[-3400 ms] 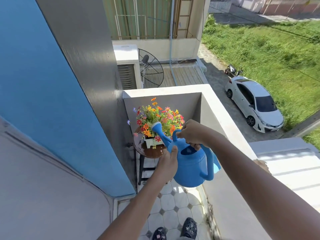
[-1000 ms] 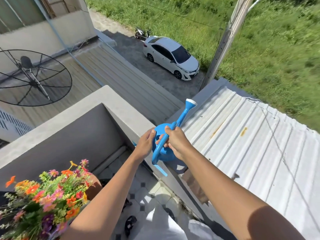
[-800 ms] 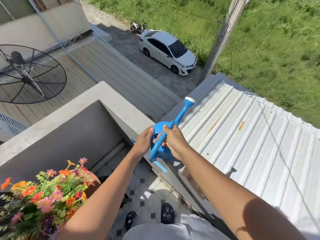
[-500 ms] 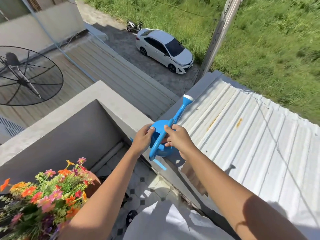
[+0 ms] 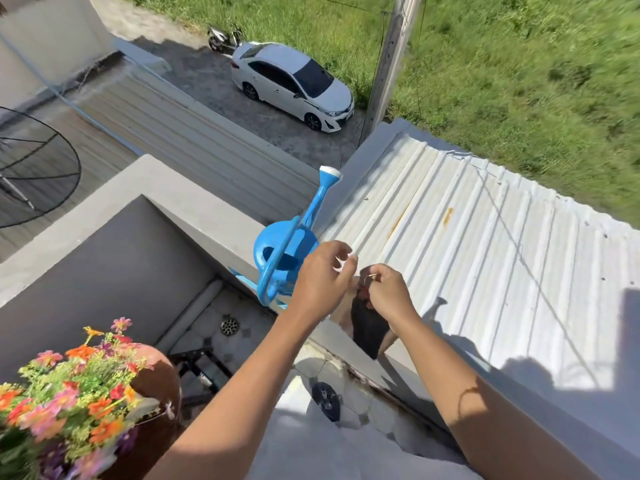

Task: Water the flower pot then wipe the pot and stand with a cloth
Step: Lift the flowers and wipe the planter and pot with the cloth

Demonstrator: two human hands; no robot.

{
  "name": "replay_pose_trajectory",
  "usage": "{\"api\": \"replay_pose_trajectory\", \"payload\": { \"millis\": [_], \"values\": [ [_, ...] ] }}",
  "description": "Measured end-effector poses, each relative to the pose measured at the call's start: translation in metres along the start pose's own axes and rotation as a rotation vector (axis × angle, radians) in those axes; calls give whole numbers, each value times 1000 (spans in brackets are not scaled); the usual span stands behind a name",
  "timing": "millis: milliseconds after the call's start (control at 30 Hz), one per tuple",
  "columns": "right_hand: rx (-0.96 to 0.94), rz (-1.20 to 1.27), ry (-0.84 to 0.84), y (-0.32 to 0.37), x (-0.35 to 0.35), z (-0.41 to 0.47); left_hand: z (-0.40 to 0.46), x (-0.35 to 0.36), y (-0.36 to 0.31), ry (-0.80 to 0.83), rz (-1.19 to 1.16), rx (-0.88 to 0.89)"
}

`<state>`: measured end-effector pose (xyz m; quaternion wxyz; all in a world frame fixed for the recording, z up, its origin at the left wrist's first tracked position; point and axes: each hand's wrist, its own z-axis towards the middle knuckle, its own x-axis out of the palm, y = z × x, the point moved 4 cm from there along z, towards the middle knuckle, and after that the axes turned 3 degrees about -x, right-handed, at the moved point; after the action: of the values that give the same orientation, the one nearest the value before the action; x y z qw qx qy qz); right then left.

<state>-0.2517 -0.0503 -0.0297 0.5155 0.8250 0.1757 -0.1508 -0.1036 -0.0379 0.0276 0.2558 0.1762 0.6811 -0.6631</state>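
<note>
- Head view, looking down from a balcony: the blue watering can (image 5: pixel 289 252) stands upright on the flat top of the grey parapet wall (image 5: pixel 194 211), at the wall's outer edge, its spout angled up and away toward the white corrugated roof (image 5: pixel 485 244) just beyond.
- Left hand (image 5: pixel 320 282): held just right of the can, apart from it, fingers loosely spread with thumb and forefinger near each other; the grip is open and empty.
- Right hand (image 5: pixel 389 292): just beside the left, over the wall's edge; the fingertips pinch a small thin item too small to identify, so whether this grip is closed on anything cannot be told.
- A dark cloth-like piece (image 5: pixel 369 327) hangs below the right hand over the wall's outer face; its nature is unclear.
- Open room: the wall top is bare to the left of the can; the tiled balcony floor (image 5: pixel 214 341) below shows a round drain (image 5: pixel 229 326) and a black stand frame (image 5: pixel 199 363).
- Flower pot (image 5: pixel 157 393): brown, at lower left, well apart from both hands, filled with orange, pink and yellow flowers (image 5: pixel 65 386).
- Beyond the edge: a white car (image 5: pixel 291 84) parked on paving, a pole (image 5: pixel 389 60) and grass (image 5: pixel 519 64).
- No readable writing is visible.
</note>
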Motion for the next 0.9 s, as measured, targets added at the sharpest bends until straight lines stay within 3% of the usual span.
{"api": "replay_pose_trajectory", "payload": {
  "millis": [167, 433, 600, 767, 900],
  "values": [
    [79, -48, -24, -56, -13, -9, -30, 80, 63, 238, 195, -279],
    [79, -236, -252, -106, -33, -19, -44, 118, 82, 224, 164, -508],
    [143, -433, -148, -122, -31, -17, -41, 120, 85, 308, 130, -532],
    [87, -421, -151, -128, -28, -17, -49, 117, 83, 320, -140, -513],
    [-26, -205, -102, -120, -19, -18, -62, 104, 74, 388, -447, -525]
  ]
}}
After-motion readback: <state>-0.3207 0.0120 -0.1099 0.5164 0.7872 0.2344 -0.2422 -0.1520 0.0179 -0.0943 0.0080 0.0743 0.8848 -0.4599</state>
